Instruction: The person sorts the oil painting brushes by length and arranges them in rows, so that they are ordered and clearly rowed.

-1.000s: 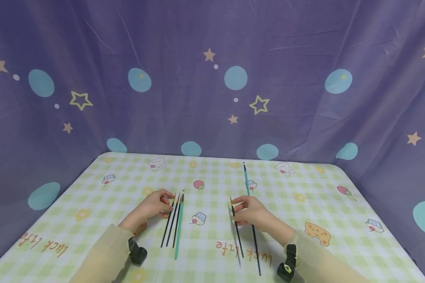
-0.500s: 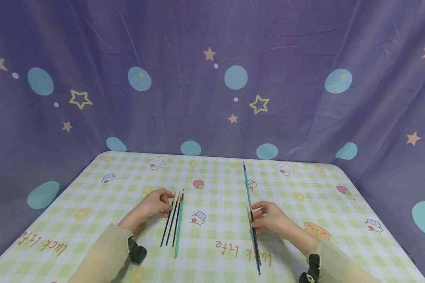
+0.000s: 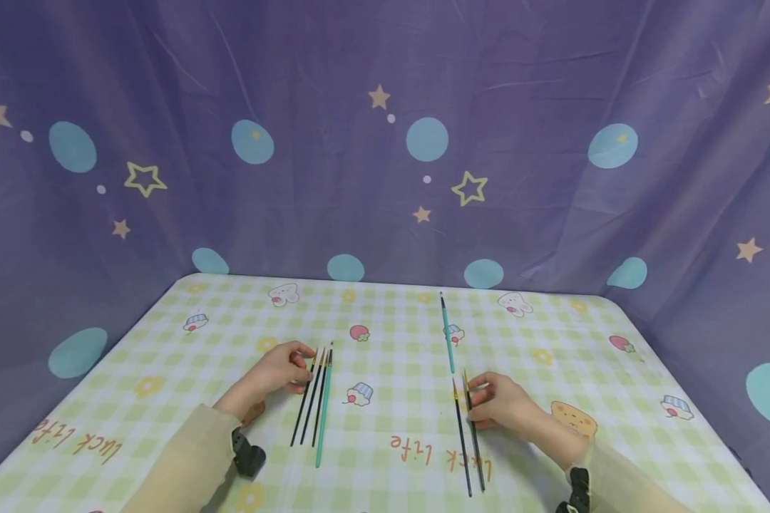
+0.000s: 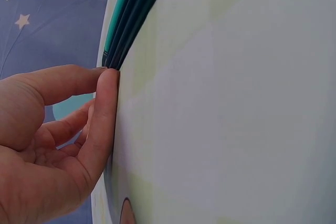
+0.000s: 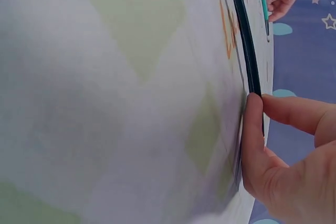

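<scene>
In the head view my right hand [image 3: 497,402] pinches a thin black paintbrush [image 3: 477,452] between thumb and fingertips, bristles pointing away. Just left of it a second black paintbrush [image 3: 463,445] lies almost parallel. Beyond that one lies a teal paintbrush [image 3: 448,335], its dark bristles toward the far edge. My left hand [image 3: 282,370] is at the leftmost black paintbrush [image 3: 301,413] of a fanned row, thumb and finger pinching it near the bristle end. Beside it lie two more black paintbrushes [image 3: 309,413] and a teal paintbrush [image 3: 324,420]. Fingers hide part of both held brushes.
A checked green-and-white cloth with printed figures covers the table [image 3: 385,320]. Behind and at both sides hangs a purple curtain [image 3: 334,178] with stars and dots. Dark wrist cameras sit on the left wrist [image 3: 249,456] and the right wrist [image 3: 576,491].
My right hand has carried its black paintbrush rightward, past the lying black and teal ones, to the right side of the lying black one. The left hand has stayed in place.
</scene>
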Available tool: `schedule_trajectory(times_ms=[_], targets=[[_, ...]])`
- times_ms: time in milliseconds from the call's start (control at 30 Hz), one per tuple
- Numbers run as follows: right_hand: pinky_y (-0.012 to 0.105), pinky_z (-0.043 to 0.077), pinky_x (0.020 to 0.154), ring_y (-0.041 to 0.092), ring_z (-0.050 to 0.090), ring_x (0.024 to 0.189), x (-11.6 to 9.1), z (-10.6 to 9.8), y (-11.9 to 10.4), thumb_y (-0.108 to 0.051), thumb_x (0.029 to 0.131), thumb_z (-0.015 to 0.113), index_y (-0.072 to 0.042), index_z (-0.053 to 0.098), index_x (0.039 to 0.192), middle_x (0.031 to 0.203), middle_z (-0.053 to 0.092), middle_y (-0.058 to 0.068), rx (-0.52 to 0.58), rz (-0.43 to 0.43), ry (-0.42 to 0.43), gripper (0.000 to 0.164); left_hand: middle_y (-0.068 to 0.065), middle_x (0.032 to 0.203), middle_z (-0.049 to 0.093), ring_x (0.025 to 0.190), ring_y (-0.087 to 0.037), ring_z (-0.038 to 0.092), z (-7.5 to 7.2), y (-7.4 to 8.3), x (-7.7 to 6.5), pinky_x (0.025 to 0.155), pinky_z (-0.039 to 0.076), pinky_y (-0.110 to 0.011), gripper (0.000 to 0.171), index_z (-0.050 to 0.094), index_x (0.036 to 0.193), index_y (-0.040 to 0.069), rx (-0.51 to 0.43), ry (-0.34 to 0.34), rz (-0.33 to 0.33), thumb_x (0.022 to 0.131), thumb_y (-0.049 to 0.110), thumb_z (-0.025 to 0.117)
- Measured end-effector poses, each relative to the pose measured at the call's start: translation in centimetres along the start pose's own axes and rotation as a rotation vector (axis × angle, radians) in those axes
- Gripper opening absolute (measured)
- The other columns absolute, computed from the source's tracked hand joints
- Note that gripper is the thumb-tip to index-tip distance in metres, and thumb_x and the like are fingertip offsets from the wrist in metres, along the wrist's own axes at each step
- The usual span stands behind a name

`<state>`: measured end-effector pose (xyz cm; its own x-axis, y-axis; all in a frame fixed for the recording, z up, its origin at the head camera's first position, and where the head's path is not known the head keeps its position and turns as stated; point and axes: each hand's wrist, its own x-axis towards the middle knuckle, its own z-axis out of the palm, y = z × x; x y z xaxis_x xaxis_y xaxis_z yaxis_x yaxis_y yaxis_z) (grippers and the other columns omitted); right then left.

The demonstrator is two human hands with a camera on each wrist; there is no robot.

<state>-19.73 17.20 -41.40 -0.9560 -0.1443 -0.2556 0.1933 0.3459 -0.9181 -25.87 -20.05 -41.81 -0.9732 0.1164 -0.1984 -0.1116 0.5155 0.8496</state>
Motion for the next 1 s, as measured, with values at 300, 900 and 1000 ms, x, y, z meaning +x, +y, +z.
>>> schedule_trajectory(times_ms=[300,900,1000], targets=[[0.034,0.056,0.055,0.018,0.055,0.062,-0.3,0.6,-0.3,0.012,0.068,0.068,0.006,0.051,0.106,0.077,0.053,0.012,-0.061,0.024,0.065,0.042,-0.009,0.078,0.043,0.06,-0.018,0.054,0.0,0.0,0.0,0.054,0.055,-0.03,0.037,0.052,0.114,-0.003,-0.005,-0.002,-0.001,0.078,-0.003,0.063],[0.031,0.055,0.052,0.017,0.054,0.057,-0.5,1.2,-0.7,0.012,0.064,0.071,0.004,0.053,0.103,0.075,0.052,0.01,-0.152,0.076,0.146,0.043,-0.01,0.08,0.042,0.062,-0.018,0.054,0.1,-0.3,0.2,0.055,0.055,-0.03,0.037,0.053,0.114,-0.001,-0.001,0.006,-0.008,0.078,-0.003,0.064],[0.031,0.055,0.051,0.017,0.054,0.056,-0.5,1.2,-0.8,0.011,0.065,0.07,0.004,0.053,0.102,0.074,0.052,0.01,-0.151,0.077,0.148,0.042,-0.01,0.08,0.042,0.062,-0.018,0.054,0.1,-0.3,0.3,0.054,0.055,-0.03,0.037,0.053,0.114,-0.001,0.001,0.012,-0.009,0.078,-0.003,0.064]])
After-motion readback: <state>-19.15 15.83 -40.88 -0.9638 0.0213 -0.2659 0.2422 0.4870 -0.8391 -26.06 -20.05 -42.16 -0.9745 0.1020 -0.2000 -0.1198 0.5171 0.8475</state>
